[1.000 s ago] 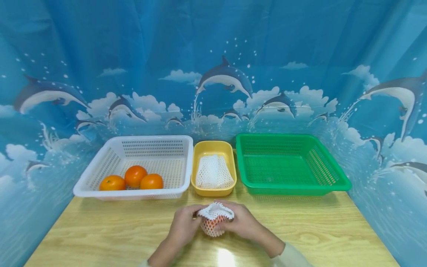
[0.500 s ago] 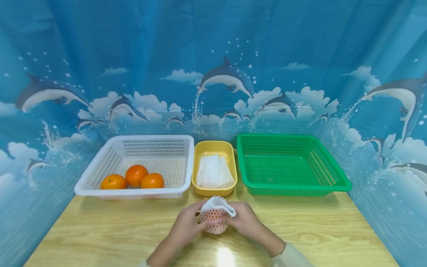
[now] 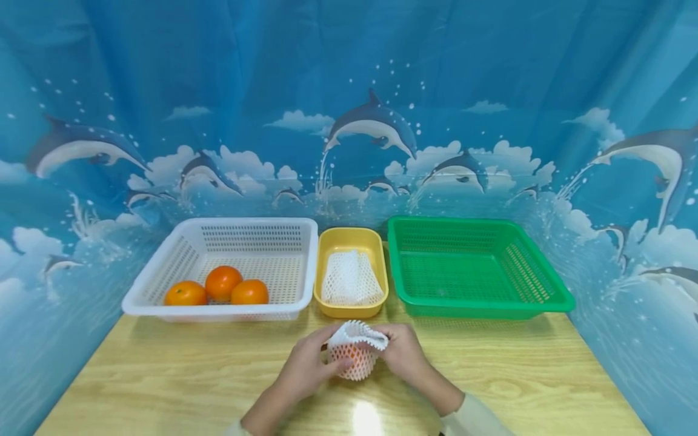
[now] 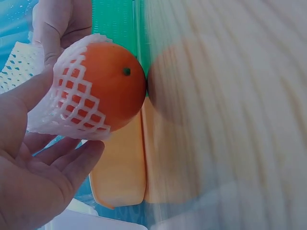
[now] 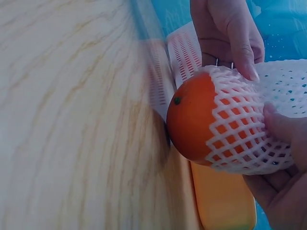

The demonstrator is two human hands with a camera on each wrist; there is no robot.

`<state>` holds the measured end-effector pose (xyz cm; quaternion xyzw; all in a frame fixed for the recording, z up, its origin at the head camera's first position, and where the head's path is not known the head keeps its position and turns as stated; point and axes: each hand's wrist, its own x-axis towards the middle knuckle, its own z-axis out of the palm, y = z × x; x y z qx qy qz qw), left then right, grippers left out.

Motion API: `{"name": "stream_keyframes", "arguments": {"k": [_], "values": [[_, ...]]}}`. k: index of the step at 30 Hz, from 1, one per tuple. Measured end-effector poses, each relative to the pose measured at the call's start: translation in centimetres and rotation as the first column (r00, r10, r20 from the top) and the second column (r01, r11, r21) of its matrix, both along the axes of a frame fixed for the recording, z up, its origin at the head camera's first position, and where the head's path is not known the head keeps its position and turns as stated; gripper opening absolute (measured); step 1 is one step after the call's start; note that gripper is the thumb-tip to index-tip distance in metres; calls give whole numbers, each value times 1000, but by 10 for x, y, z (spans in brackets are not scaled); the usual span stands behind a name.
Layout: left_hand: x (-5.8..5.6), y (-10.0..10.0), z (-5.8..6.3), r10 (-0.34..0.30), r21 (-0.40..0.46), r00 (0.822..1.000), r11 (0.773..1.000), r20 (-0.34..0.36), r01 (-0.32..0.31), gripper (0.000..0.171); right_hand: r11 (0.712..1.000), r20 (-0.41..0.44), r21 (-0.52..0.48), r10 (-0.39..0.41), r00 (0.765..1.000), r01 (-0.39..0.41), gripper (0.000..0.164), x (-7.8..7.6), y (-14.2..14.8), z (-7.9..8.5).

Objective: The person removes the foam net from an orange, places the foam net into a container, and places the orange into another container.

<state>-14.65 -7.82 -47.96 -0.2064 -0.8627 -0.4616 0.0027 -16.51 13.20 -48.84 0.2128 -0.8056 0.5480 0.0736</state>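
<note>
An orange (image 4: 120, 86) stands on the table, its green-stemmed end bare and downward. A white foam fruit net (image 3: 353, 332) covers the rest, its loose upper edge gathered above the fruit. My left hand (image 3: 306, 365) grips the netted orange from the left, thumb across the front. On the other side, my right hand (image 3: 402, 351) pinches the net near its top edge. The right wrist view shows the right thumb (image 5: 280, 124) pressed on the mesh, with the left hand (image 5: 230, 33) across from it.
Behind the hands, a white basket (image 3: 218, 312) holds three oranges (image 3: 222, 283) at the left. A yellow tray (image 3: 351, 312) with white foam nets (image 3: 351, 281) stands in the middle, and a green basket (image 3: 485, 307) at the right. A dolphin-print curtain (image 3: 349, 72) hangs behind.
The net's upper edge has been drawn up higher over the orange and now leans right. My right hand has moved up from the orange's side to the net's edge; the left keeps its grip.
</note>
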Motion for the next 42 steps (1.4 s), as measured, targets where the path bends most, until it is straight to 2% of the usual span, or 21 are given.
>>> {"name": "stream_keyframes", "arguments": {"k": [3,9,14,21,23,27,32,36,42], "values": [[0,0,0,8,5,1000,1000,-26,-8,53,1000,26,3,-3,1000,3,19,1,-1,1],[0,0,-2,71,47,993,997,-91,-67,32,997,122,76,20,992,-29,60,4,-2,5],[1,0,1,119,41,986,993,-119,-115,23,983,167,126,109,980,-131,75,4,-1,4],[1,0,3,129,45,984,991,-121,-125,22,960,168,135,224,960,-247,91,4,1,-1],[2,0,3,136,58,984,990,-113,-130,22,952,157,137,252,955,-274,88,4,1,-1],[1,0,1,133,74,989,989,-68,-128,29,954,126,150,243,962,-261,73,3,2,-2],[1,1,1,80,42,996,996,-46,-78,48,966,122,123,214,969,-229,53,4,3,-3],[2,1,0,44,33,998,999,-36,-43,55,975,109,109,181,977,-193,39,6,2,2],[2,0,-1,2,14,1000,1000,8,-3,66,987,-7,59,153,988,-152,16,11,1,16]]}}
